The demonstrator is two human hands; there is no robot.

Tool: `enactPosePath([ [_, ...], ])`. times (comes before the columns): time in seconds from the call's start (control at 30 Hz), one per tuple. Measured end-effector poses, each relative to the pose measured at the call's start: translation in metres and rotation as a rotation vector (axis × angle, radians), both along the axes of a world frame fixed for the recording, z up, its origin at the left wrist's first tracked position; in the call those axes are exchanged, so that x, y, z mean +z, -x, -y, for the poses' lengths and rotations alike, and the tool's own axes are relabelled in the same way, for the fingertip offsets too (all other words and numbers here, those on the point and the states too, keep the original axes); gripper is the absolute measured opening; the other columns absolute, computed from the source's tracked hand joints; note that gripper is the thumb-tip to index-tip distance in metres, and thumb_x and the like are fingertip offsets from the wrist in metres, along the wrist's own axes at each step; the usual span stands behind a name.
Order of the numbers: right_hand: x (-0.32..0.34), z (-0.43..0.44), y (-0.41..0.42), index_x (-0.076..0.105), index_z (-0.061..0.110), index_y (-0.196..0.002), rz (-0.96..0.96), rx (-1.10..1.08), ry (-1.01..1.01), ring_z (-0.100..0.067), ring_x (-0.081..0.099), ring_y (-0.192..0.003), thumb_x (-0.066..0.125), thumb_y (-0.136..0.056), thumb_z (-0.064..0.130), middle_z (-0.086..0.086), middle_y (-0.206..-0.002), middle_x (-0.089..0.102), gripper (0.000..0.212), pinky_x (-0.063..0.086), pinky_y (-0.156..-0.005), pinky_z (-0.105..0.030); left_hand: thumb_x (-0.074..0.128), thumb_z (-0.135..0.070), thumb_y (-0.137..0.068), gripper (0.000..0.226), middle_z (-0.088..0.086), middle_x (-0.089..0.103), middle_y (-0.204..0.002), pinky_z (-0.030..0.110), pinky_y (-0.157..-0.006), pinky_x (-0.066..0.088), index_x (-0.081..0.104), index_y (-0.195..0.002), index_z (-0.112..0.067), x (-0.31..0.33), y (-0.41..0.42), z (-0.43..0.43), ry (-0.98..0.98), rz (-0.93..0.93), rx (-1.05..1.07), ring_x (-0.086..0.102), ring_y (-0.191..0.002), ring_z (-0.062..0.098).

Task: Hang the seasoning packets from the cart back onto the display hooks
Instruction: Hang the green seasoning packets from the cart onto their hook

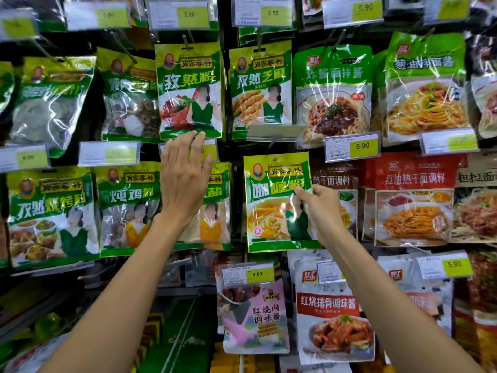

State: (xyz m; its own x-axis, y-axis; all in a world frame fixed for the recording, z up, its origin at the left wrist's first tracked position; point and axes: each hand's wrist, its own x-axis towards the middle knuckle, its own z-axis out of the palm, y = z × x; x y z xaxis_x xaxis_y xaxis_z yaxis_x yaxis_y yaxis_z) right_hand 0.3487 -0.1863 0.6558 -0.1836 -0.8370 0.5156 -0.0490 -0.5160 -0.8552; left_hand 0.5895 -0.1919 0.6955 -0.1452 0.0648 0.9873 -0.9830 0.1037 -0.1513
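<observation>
Retail peg wall [341, 36] fills the view, hung edge to edge with seasoning packets and price tags; outer columns are blurred and cropped by the frame.

The left hand [183, 173] is raised with fingers straight and together, holding nothing; its fingertips reach the lower edge of the green cumin packet [188, 90]. It covers most of a price tag [209, 150] and the left part of a yellow-green salt packet [217, 205].

The right hand [320, 208] pinches the curry packet [274, 200] at its right edge, mid-height, thumb in front. The packet stands upright below a tilted tag holder [274, 130]. Whether its top hole sits on a hook cannot be told. The hand hides part of a red packet [333, 181] behind.

A dark gap runs just left of the curry packet; to the right it overlaps the red packet. Below, a wire frame [185, 327] is too blurred to identify.
</observation>
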Motion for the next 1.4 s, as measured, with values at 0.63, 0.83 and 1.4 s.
enactPosePath([
  [0.63,0.001,0.042,-0.017,0.043,0.017,-0.059,-0.195,-0.433,-0.041,-0.006,0.028,-0.05,0.067,-0.087,0.029,0.006,-0.055,0.034,0.039,0.02,-0.046,-0.023,0.045,-0.027,-0.099,0.04,0.018,0.056,-0.123,0.04,-0.105,0.031,0.051,-0.129,-0.002,0.001,-0.004,-0.005,-0.025,0.035,-0.018,0.05,-0.116,0.033],
  [0.83,-0.013,0.023,-0.005,0.062,0.011,-0.093,-0.219,-0.476,-0.014,-0.019,0.057,-0.081,0.062,-0.091,0.027,-0.004,-0.086,0.064,0.017,0.047,-0.071,-0.034,0.047,-0.019,-0.097,0.038,0.018,0.054,-0.129,0.042,-0.107,0.034,0.049,-0.131,-0.001,-0.003,0.001,-0.013,-0.044,0.032,-0.049,0.048,-0.121,0.032],
  [1.4,-0.269,-0.219,0.229,0.063,0.012,-0.084,-0.188,-0.665,-0.356,-0.029,0.063,-0.077,0.047,-0.099,0.025,-0.011,-0.079,0.067,0.025,0.048,-0.071,-0.039,0.043,-0.019,-0.1,0.032,-0.001,0.058,-0.063,0.019,-0.056,0.036,0.064,-0.084,0.0,-0.27,0.309,-0.123,-1.06,-0.232,-1.098,0.052,-0.057,0.003],
])
